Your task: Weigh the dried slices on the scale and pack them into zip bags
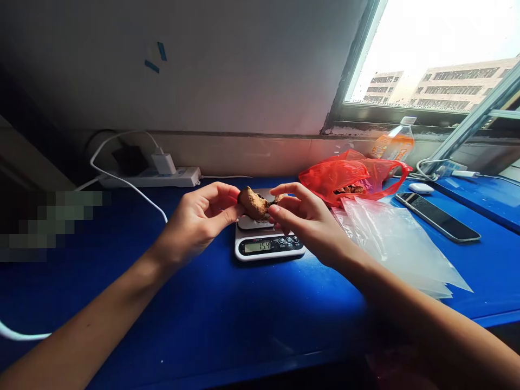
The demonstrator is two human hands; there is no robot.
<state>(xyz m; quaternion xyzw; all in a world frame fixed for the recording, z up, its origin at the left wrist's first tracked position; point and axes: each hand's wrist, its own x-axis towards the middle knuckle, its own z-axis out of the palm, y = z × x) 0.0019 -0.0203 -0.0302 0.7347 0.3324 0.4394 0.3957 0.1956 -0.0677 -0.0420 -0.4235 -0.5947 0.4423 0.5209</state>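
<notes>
From the head camera, I see two bare hands meeting over a small white kitchen scale [270,248] on the blue desk [227,309]. The left hand [197,214] pinches a curled brown mushroom piece [254,205] between thumb and fingers, right above the scale's plate. The right hand [309,219] curves in from the other side, its fingers slightly bent at the piece's far end; a smaller brown bit [279,199] shows among them, though I can't tell whether they grip it. The display seems to read 15.4. To the right sits a red plastic bag [337,172] with more brown pieces inside, clear bags [400,249] lying just in front of it, and a phone [441,216] beyond. A power strip [184,177] lies by the wall at left.
</notes>
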